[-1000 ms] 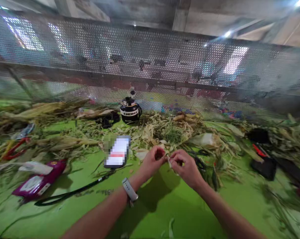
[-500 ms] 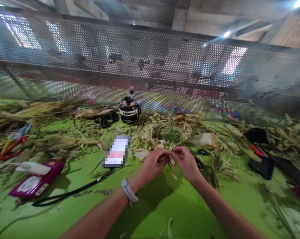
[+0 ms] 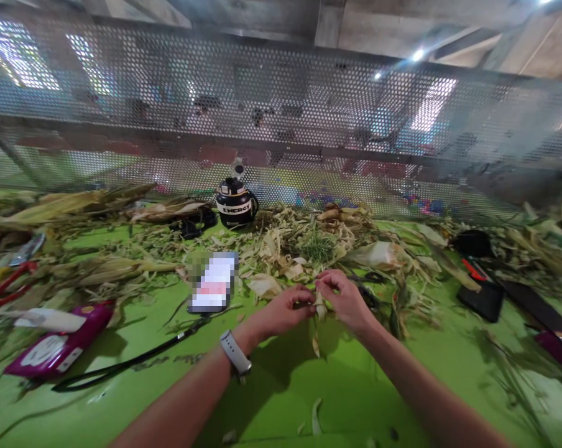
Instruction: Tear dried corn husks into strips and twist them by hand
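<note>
My left hand point(image 3: 285, 308), with a pale watch band point(image 3: 234, 351) on its wrist, is closed with its fingertips at a small pale piece of corn husk point(image 3: 321, 307). Pinched at the top of the same piece, my right hand point(image 3: 344, 298) sits slightly higher. A thin strip of the husk dangles below the fingers. Just beyond the hands lies a heap of dried husk scraps point(image 3: 271, 239) with a green tuft point(image 3: 317, 246) on it. Black-handled scissors point(image 3: 368, 297), partly covered, lie beside my right hand.
A phone point(image 3: 212, 283) with a strap lies left of my hands on the green table point(image 3: 271, 398). Behind stands a black jug marked ENERGY point(image 3: 235, 204), before a perforated metal screen point(image 3: 285, 93). A purple power strip point(image 3: 59, 342) and red-handled tool point(image 3: 10, 286) lie left; a black case point(image 3: 480, 300) lies right.
The view has turned slightly to the right. My left hand has dropped a little below my right, and more of the pale husk and its dangling strip now shows between them.
</note>
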Demonstrator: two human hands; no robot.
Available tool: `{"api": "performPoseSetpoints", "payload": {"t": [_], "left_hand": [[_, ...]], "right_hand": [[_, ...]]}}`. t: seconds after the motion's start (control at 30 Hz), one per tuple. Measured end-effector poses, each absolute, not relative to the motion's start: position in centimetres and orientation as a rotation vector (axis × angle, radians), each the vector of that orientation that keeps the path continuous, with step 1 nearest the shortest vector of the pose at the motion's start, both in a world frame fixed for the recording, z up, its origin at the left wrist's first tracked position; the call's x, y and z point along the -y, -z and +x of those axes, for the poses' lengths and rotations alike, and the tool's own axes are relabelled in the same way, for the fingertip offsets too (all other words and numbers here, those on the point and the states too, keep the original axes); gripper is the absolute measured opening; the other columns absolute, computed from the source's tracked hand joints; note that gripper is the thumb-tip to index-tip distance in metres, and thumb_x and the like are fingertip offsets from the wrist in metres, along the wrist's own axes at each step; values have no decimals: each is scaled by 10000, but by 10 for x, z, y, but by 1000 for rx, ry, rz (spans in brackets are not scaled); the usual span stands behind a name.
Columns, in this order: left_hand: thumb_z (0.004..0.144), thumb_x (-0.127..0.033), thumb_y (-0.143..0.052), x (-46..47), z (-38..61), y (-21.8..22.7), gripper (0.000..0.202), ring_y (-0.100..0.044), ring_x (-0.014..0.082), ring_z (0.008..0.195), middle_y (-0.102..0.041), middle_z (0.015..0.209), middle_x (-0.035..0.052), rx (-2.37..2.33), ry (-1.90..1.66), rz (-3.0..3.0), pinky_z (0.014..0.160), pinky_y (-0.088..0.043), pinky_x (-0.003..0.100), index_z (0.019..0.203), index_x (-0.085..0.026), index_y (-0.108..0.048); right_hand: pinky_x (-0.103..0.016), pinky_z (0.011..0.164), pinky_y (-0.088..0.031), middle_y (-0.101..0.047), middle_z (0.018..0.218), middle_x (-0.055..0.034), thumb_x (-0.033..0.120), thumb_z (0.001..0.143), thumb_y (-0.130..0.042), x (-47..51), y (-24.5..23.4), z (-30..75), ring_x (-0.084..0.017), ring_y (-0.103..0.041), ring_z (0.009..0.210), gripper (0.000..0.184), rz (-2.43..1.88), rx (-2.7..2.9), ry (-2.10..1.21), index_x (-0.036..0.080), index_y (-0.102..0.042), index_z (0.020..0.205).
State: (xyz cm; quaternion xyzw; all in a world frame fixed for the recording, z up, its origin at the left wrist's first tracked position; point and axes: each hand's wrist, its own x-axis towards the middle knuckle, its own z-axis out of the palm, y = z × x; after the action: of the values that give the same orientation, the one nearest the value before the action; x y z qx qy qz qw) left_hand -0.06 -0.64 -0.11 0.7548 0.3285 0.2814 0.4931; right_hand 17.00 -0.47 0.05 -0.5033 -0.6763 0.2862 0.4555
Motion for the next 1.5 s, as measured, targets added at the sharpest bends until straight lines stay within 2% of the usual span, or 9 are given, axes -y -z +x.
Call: {"api": "performPoseSetpoints", "payload": {"t": [0.27,0.37,0.5,0.67,0.8,0.93,1.1,1.3,1.5], "left_hand": [[826,-320,-540,21,6,-8,179,-489,141,811,-538,841,19,-668,-527,1796,757,-385,245,805,-160,-617],[822,-313,-533,24,8,-10,161,-504,126,713,-550,752,0,-642,-394,1514,696,-397,253,846,-161,-581],[793,-396,-577,28,12,-4,238,-538,120,582,-574,631,-7,-493,-295,1195,638,-426,282,781,-161,-543],[716,-449,-685,24,10,0,350,-566,105,566,-614,652,7,-525,-477,1116,614,-427,263,844,-143,-573],[698,-432,-713,17,4,-5,348,-551,78,560,-618,665,0,-598,-720,1026,562,-397,214,836,-144,-577],[664,-409,-749,15,2,-6,354,-552,76,561,-613,656,-10,-634,-792,935,550,-405,201,830,-148,-576],[694,-500,-683,14,7,-1,388,-518,86,469,-580,543,-17,-731,-833,1088,481,-410,219,762,-125,-612],[677,-549,-667,15,11,1,431,-514,93,446,-575,498,-13,-751,-775,1206,488,-421,236,675,-122,-608],[693,-550,-655,8,8,5,428,-497,84,500,-572,553,-18,-838,-948,1089,526,-381,221,750,-128,-615]], "right_hand": [[-314,679,-472,-609,746,-56,352,750,-524,-3,2,177,-187,-572,709,181,-1331,1531,-623,185,-576,706],[-291,626,-459,-583,688,-36,379,751,-522,-1,2,173,-170,-543,650,205,-1334,1551,-659,183,-564,705],[-265,607,-444,-569,677,-20,403,778,-522,4,-2,168,-153,-528,641,237,-1291,1603,-721,178,-565,718],[-250,658,-430,-607,751,-23,450,822,-506,2,-19,181,-155,-548,706,286,-1266,1654,-733,179,-590,789],[-239,541,-354,-512,558,11,544,852,-423,-2,-29,195,-127,-465,553,457,-1355,1821,-825,184,-505,583],[-231,501,-292,-412,517,41,507,838,-479,0,-28,192,-105,-376,509,420,-1329,1892,-789,187,-461,567],[-227,525,-319,-468,573,29,458,837,-496,5,-24,182,-113,-408,551,347,-1299,1923,-738,181,-516,629],[-237,509,-316,-419,526,37,477,824,-489,1,-20,181,-114,-383,515,365,-1374,1772,-501,198,-461,589],[-240,486,-368,-505,567,19,592,841,-406,1,-15,183,-133,-484,513,429,-1439,1659,-742,201,-486,683]]}}
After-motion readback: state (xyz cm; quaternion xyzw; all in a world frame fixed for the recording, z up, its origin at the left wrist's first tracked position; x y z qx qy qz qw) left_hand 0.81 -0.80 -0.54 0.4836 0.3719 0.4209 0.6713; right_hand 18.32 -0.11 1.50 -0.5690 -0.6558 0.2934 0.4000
